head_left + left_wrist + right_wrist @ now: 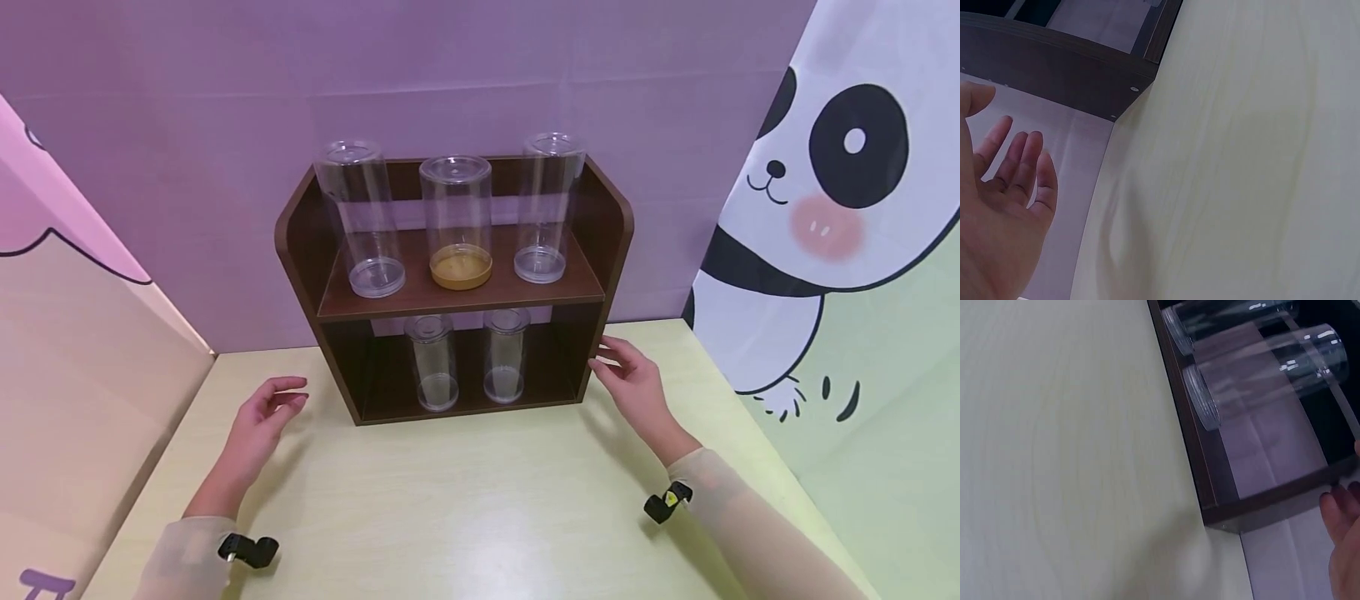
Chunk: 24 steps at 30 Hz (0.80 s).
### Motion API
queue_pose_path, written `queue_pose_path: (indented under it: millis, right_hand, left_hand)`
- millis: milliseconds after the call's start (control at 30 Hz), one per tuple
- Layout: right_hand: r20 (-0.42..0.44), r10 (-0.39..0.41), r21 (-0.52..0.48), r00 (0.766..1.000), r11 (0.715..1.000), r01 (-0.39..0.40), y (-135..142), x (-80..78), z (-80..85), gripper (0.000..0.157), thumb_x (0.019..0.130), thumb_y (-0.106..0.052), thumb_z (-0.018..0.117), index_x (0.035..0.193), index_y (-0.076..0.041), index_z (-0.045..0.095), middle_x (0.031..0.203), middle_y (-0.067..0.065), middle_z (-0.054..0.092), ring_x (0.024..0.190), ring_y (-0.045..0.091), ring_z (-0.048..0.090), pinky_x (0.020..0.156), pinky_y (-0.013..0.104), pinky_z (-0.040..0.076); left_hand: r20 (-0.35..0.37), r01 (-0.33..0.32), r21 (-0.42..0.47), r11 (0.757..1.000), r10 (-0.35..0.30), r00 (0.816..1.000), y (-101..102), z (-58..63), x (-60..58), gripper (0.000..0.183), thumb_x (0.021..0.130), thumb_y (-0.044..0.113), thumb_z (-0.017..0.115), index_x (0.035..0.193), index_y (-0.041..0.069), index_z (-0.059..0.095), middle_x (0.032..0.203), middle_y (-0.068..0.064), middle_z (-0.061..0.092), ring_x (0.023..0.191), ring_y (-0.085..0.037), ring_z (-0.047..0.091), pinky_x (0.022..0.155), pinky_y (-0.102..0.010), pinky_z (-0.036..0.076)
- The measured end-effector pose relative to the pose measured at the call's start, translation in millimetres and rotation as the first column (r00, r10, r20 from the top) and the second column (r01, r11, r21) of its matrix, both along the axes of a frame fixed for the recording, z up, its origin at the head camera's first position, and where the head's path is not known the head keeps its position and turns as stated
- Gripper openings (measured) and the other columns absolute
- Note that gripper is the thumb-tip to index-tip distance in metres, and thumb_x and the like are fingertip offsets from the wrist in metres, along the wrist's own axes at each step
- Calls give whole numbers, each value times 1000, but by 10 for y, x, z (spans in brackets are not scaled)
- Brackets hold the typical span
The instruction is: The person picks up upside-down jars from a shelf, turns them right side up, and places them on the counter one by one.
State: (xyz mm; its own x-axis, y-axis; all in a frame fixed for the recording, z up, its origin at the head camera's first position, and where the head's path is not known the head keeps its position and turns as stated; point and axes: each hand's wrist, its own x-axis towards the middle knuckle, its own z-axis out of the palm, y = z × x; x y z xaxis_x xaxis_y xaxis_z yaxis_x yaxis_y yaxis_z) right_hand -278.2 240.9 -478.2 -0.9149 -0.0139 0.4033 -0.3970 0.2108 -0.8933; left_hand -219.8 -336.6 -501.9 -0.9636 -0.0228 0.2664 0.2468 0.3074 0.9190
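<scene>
A dark brown two-tier wooden shelf (307, 237) stands on the table. Three clear cylinders occupy its upper tier: a left one (367, 217), a middle one (459, 204) with an amber base, and a right one (546, 204). Two smaller clear cylinders, one left (433, 358) and one right (506, 354), stand upright below. My right hand (633, 387) has its fingertips right at the shelf's right side panel, fingers gently bent. Apart from the left panel, my left hand (262, 421) hovers over the table with relaxed fingers, its palm showing in the left wrist view.
The pale wooden table (450, 500) extends in front of the shelf. Behind it hangs a purple backdrop (225, 167). A panda-printed panel (840, 250) borders the right side, and a pink and cream panel (75, 333) borders the left.
</scene>
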Motion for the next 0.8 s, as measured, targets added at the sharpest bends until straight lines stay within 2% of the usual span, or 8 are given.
queue_pose_path:
  millis: [167,400,567,800]
  right_hand:
    - [-9,-65,-3,998,998,65,-68,32,-9,41,101,1,79,141,2,72,136,23,73,110,-5,70,96,14,58]
    - [-41,-165,5,985,986,166,-130,39,-32,32,101,-4,81,133,-3,79,125,17,79,106,-2,71,90,12,58]
    - [-63,-175,1,982,984,176,-133,30,-51,31,101,-6,81,132,-4,81,123,18,80,107,0,72,90,13,59]
    - [-63,-184,16,981,983,185,-148,25,-63,31,103,-7,80,134,-5,80,125,16,79,109,-1,72,90,14,59]
  left_hand:
    - [-13,20,10,1000,-20,1000,18,-9,26,25,112,4,62,136,-3,64,114,18,73,105,1,69,85,-14,54]
    - [-64,63,26,998,-61,996,40,-37,33,27,110,-2,62,133,-17,60,119,16,73,106,-4,71,91,-11,55]
    - [-77,126,54,991,-122,990,73,-17,53,25,110,-7,58,132,-21,58,120,12,73,108,-5,72,96,-11,55]
    - [-27,110,-4,994,-110,994,210,-9,131,24,111,1,63,130,-13,64,117,9,73,106,-11,70,93,-11,55]
